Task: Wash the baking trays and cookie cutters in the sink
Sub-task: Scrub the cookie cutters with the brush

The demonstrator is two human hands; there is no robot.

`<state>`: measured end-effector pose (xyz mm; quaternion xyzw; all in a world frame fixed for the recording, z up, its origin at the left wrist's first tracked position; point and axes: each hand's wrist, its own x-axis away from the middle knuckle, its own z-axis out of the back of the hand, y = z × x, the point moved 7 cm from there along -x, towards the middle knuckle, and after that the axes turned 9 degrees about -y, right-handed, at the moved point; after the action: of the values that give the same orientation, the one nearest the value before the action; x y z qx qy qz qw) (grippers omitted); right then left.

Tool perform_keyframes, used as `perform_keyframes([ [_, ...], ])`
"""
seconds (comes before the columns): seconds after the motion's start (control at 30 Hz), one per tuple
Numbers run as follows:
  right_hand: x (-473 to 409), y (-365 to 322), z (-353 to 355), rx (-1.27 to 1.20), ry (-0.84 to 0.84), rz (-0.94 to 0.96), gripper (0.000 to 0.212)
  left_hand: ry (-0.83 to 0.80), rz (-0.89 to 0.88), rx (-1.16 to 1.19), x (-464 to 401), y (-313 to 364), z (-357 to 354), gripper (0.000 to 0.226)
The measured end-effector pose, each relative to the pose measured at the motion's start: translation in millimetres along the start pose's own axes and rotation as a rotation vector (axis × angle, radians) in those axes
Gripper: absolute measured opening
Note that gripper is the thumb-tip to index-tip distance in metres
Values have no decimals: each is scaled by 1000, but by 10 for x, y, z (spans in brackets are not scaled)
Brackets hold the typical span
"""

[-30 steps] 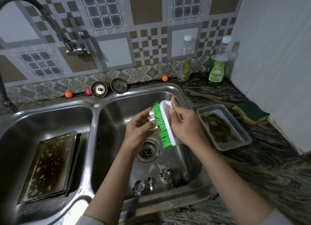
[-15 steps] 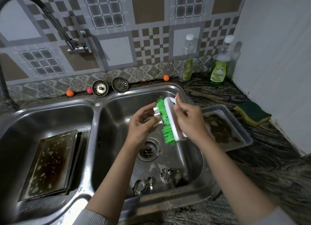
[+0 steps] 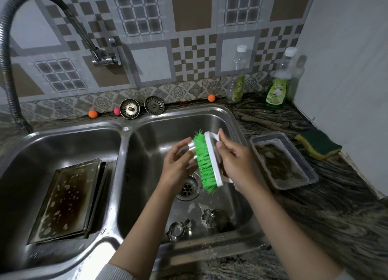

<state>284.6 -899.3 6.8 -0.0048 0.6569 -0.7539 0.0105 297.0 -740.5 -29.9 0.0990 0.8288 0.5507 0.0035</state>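
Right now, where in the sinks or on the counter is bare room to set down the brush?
Free: right basin floor behind the drain; counter in front of the plastic tray. Crowded: left basin, filled by baking trays; right basin's front, where cutters lie.

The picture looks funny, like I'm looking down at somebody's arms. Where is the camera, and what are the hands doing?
The camera sits on a person's head, looking down, so you see only their arms. There is no robot here. The right hand grips a white brush with green bristles. The left hand holds a small metal cookie cutter against the bristles, over the right bowl of a double sink. Two more cutters lie at the bottom of that bowl. A dirty baking tray sits in the left bowl. On the counter are another tray, a sponge and two soap bottles.
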Motion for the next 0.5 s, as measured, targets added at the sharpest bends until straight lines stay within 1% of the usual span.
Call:
perform_keyframes([
  [0.1,111,80,-105,22,-58,11,39,39,-10,6,55,-20,100,30],
  [0.17,145,85,-93,51,-124,24,39,86,6,65,101,-46,210,30],
  [0.2,150,73,-59,65,-132,33,39,115,13,91,125,-50,259,29],
  [0.27,130,8,7,60,-98,52,39,130,23,82,158,-44,277,29],
  [0.33,93,-55,4,35,-66,66,39,94,41,53,190,-54,194,31],
  [0.4,102,-84,-81,64,-62,62,39,84,47,52,220,-50,125,31],
  [0.5,204,-33,-234,63,-87,70,40,130,30,66,259,9,194,30],
])
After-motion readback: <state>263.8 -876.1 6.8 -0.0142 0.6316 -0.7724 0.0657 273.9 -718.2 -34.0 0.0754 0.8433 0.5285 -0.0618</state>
